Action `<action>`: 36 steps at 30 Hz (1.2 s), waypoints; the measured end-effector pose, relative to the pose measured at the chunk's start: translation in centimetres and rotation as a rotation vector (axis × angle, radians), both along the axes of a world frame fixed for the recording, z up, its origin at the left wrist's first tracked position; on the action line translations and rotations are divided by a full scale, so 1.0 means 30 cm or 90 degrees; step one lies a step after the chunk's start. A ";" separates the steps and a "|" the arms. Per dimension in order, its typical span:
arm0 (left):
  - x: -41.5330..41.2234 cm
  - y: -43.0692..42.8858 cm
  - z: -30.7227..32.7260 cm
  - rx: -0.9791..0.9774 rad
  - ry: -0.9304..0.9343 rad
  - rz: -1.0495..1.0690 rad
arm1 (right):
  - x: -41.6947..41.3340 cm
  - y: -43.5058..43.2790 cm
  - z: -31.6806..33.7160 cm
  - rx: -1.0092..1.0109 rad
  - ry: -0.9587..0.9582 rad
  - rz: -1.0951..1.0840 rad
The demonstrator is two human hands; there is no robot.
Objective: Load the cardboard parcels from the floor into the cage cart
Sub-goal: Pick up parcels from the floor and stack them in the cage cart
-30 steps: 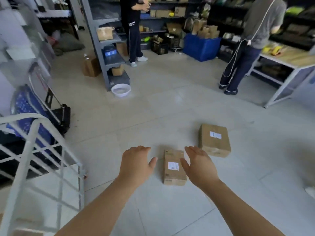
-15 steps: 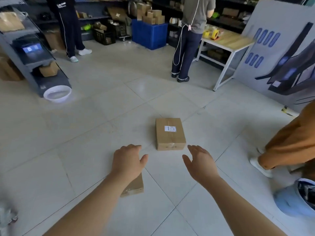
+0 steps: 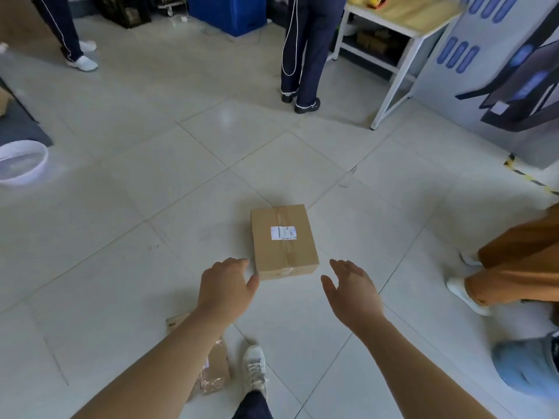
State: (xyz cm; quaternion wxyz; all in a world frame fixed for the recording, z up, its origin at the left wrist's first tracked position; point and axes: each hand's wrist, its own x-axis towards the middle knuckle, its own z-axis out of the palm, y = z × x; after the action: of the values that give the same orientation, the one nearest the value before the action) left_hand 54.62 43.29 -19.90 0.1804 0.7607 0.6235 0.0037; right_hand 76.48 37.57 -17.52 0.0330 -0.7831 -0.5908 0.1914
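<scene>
Parcel point(image 3: 216, 370) by shoe point(image 3: 255, 368) half hidden under left arm point(image 3: 169, 358)

One view only, from the camera on my head — it faces forward and steeply down onto the tiled floor point(image 3: 121, 207). My left hand point(image 3: 225, 287) and right hand point(image 3: 352, 290) sit low and central, close to the lens, with the taped cardboard parcel point(image 3: 284, 240) just beyond. My shoe point(image 3: 255, 367) shows near the bottom edge (that steep), and the top edge cuts a person's dark trousers point(image 3: 302, 55) — the wide lens tilts the white table leg point(image 3: 390, 95).
</scene>
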 end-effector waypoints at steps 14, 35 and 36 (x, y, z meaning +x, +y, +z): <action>0.316 0.664 -0.920 -0.130 0.058 0.016 | 0.298 0.694 -0.985 -0.089 0.034 -0.037; 0.425 0.821 -2.048 -0.330 -0.088 0.300 | 0.497 0.948 -2.118 -0.212 0.150 -0.108; 0.421 0.821 -2.038 -0.318 -0.079 0.307 | 0.484 0.941 -2.113 -0.206 0.152 -0.110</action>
State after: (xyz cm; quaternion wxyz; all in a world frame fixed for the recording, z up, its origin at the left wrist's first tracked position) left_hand 67.26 67.91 -81.04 0.3922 0.5223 0.7548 -0.0604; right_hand 91.01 65.79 -80.90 -0.0071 -0.7977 -0.4750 0.3714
